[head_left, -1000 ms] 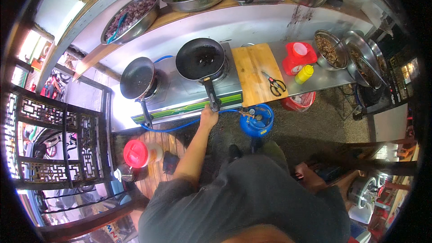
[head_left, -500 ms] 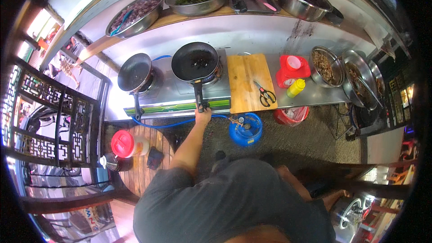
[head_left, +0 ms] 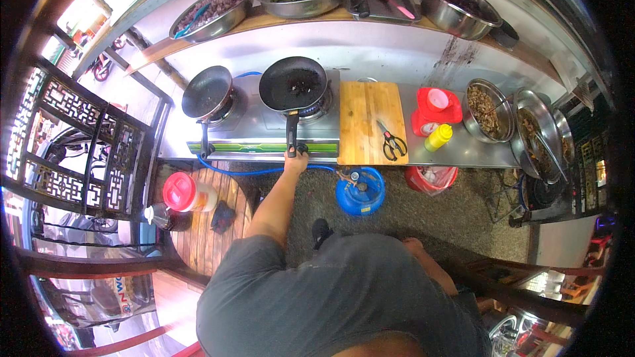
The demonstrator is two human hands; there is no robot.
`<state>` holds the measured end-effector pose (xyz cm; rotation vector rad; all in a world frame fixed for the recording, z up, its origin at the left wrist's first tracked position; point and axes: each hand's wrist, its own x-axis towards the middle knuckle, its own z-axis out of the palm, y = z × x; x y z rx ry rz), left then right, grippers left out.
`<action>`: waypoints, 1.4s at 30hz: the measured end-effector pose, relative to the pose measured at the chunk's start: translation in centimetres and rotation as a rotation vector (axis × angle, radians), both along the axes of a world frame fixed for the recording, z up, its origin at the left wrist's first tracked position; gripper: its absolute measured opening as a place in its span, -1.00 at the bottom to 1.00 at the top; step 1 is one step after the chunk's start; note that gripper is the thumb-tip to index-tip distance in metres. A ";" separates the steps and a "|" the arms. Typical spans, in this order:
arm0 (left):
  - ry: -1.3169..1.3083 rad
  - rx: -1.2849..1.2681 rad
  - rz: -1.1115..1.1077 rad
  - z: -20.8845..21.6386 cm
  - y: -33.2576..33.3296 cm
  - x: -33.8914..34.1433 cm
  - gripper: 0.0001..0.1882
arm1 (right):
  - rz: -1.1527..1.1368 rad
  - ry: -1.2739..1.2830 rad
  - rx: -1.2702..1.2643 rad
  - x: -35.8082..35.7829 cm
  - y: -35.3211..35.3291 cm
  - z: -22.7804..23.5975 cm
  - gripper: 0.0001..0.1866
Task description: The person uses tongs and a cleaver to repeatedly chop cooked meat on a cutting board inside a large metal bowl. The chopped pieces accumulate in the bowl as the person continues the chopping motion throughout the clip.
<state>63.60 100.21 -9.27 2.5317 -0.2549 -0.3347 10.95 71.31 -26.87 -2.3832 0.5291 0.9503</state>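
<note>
My left hand reaches to the front of the gas stove. Its fingers are closed at a black control knob, beside the handle of a black frying pan. Dark bits lie in that pan, and a blue flame shows under it. A second black frying pan sits on the left burner. At the right, a bent bare arm shows beside my dark shirt; the fingers of my right hand are hidden.
A wooden cutting board with black scissors lies right of the stove. Beyond are a red container, a yellow squeeze bottle and metal bowls of food. A blue gas cylinder stands below. Overhead, a shelf holds more bowls.
The view has shifted slightly, so the counter and shelf sit a little further right. My left hand stays at the knob, with its wrist slightly turned. Both pans remain on their burners.
</note>
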 end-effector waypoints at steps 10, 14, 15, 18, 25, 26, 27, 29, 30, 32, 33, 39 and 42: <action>-0.196 -0.089 -0.026 -0.3 -0.1 -0.3 -0.61 | -0.213 0.154 0.124 -4.8 1.7 -5.8 -0.64; -0.243 -0.266 -0.053 -0.9 1.4 -0.2 -0.59 | -0.618 0.283 0.299 0.3 6.1 2.8 -0.61; -0.042 -0.313 0.009 -0.2 1.6 -1.2 -0.54 | -0.680 0.333 0.318 0.4 6.8 5.5 -0.60; 0.120 -0.161 0.239 2.0 0.3 -2.6 -0.44 | -0.926 0.408 0.379 0.2 9.3 10.1 -0.55; 0.367 -0.892 0.241 0.1 2.8 0.6 -0.65 | -0.495 0.302 0.365 -1.4 9.1 8.4 -0.42; 0.170 -0.644 0.219 -1.7 3.9 2.9 -0.65 | -0.690 0.312 0.354 -0.6 9.3 9.2 -0.45; -0.013 -0.527 0.098 -5.5 8.8 7.6 -0.68 | -0.813 0.300 0.359 2.8 9.0 11.7 -0.47; -0.482 0.032 -0.453 -5.0 7.3 5.4 -0.60 | -1.038 0.363 0.351 1.9 10.0 11.4 -0.51; -0.409 -0.008 -0.449 -4.6 5.7 3.9 -0.61 | -1.065 0.394 0.347 -0.2 9.5 8.9 -0.53; -0.122 -0.140 -0.311 -2.6 2.7 1.9 -0.64 | -0.931 0.326 0.333 -0.5 9.0 6.6 -0.56; 0.000 -0.210 -0.216 -2.1 2.0 1.3 -0.65 | -0.823 0.274 0.312 -0.5 8.3 5.8 -0.57; -0.098 -0.665 0.402 -1.0 3.4 1.2 -0.55 | -0.256 0.090 0.269 0.1 4.2 6.0 -0.57; 0.719 -1.363 0.557 10.0 0.6 -0.6 -0.43 | -0.744 0.294 0.451 0.1 4.0 9.7 -0.56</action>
